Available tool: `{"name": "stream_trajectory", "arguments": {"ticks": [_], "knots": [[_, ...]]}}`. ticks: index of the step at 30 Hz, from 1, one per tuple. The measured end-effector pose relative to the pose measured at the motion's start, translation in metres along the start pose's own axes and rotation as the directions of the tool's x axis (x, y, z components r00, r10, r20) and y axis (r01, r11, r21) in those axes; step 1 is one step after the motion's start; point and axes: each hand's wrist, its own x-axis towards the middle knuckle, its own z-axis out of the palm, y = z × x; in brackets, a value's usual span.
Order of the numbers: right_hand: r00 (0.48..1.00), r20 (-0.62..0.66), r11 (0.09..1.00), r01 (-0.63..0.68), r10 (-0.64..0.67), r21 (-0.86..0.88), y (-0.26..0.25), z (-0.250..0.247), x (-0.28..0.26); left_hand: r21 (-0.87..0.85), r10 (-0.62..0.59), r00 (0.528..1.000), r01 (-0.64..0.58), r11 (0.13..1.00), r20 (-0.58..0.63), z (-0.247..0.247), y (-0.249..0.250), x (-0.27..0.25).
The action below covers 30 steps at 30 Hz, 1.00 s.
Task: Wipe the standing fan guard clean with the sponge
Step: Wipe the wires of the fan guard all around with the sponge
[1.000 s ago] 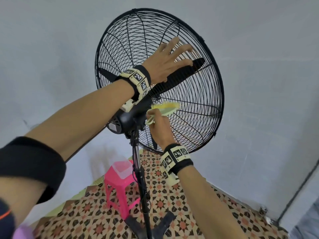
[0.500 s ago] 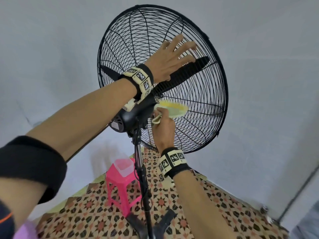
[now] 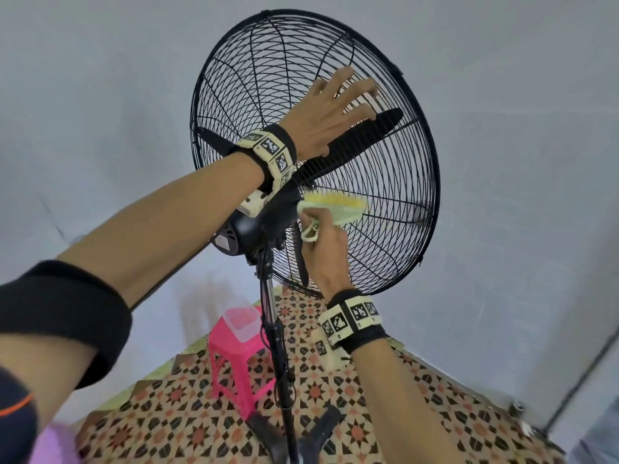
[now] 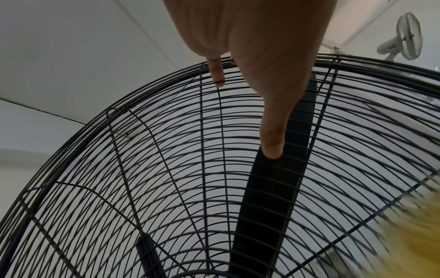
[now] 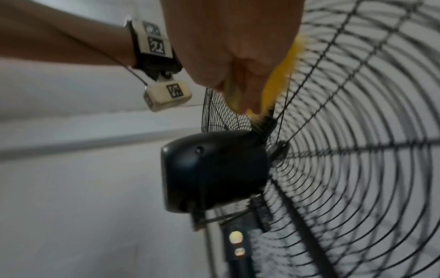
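Against the grey wall, the left hand (image 3: 326,112) still presses the guard (image 3: 395,212) with straight fingers, while the right hand (image 3: 326,249), clamped on the sponge (image 3: 335,204), has slid it outward, so wiping continues.

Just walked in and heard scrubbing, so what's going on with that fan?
A person is cleaning the back of the fan guard. The left hand lies flat with spread fingers on the upper wires, apparently steadying the guard. The right hand grips a yellow sponge by its pale green handle and presses it on the wires beside the black motor housing. A pink stool stands behind the pole.
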Motion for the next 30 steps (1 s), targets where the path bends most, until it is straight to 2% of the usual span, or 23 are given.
{"name": "stream_trajectory", "arguments": {"ticks": [1,3,5,6,9,10,13,14,18,20,22,23,24,27,28,30], "knots": [[1.000,0.008,1.000,-0.012,0.012,-0.013,0.003,-0.005,0.003,0.007,0.000,1.000,0.000,1.000,-0.004,0.001,0.000,0.000],[0.991,-0.120,0.998,-0.055,0.055,0.005,0.005,-0.012,0.005,0.013,0.001,1.000,-0.001,1.000,-0.009,0.003,0.000,-0.001],[0.971,-0.236,0.998,-0.035,0.047,0.056,0.001,-0.012,0.003,0.006,-0.002,1.000,0.002,1.000,-0.011,0.002,0.001,0.000],[0.977,-0.210,0.998,-0.010,0.024,0.069,-0.001,-0.011,0.001,-0.005,-0.006,1.000,0.006,1.000,-0.005,0.000,0.001,0.000],[0.999,0.043,1.000,-0.015,0.014,0.025,0.002,-0.014,-0.001,-0.046,-0.014,1.000,0.014,0.999,0.013,-0.001,0.001,0.000],[0.998,0.040,0.999,-0.039,0.039,0.009,0.005,-0.017,-0.001,-0.054,-0.014,1.000,0.015,0.998,0.016,0.000,0.000,0.001],[0.975,-0.191,0.994,-0.103,0.110,0.048,0.006,-0.020,-0.007,-0.058,-0.021,0.999,0.022,0.998,0.026,0.004,-0.001,0.000],[0.965,-0.233,0.992,-0.104,0.118,0.069,0.005,-0.019,-0.009,-0.053,-0.026,0.999,0.028,0.998,0.030,0.003,0.000,0.001],[0.997,-0.068,0.998,-0.018,0.023,0.061,0.007,-0.025,-0.012,-0.071,-0.037,0.998,0.040,0.997,0.048,0.002,0.002,0.001],[0.987,-0.149,0.995,-0.053,0.066,0.090,0.012,-0.035,-0.011,-0.063,-0.039,0.998,0.042,0.997,0.050,0.002,0.001,0.002],[0.952,-0.261,0.980,-0.123,0.160,0.153,0.012,-0.039,-0.013,-0.056,-0.041,0.998,0.044,0.997,0.046,0.002,0.002,0.002],[0.946,-0.276,0.977,-0.128,0.173,0.171,0.011,-0.040,-0.015,-0.056,-0.044,0.998,0.046,0.997,0.042,0.002,0.003,0.003],[0.958,-0.246,0.982,-0.108,0.145,0.156,0.010,-0.039,-0.016,-0.058,-0.048,0.998,0.051,0.997,0.044,0.001,0.004,0.003],[0.999,-0.026,0.997,-0.017,0.020,0.080,0.016,-0.041,-0.018,-0.056,-0.058,0.996,0.062,0.997,0.071,0.000,0.004,0.003],[0.999,-0.021,0.998,-0.025,0.027,0.059,0.018,-0.045,-0.017,-0.047,-0.059,0.995,0.062,0.997,0.079,0.000,0.004,0.003],[0.982,-0.172,0.996,-0.076,0.082,0.042,0.018,-0.051,-0.018,-0.038,-0.061,0.994,0.064,0.997,0.086,0.000,0.003,0.003]]}}
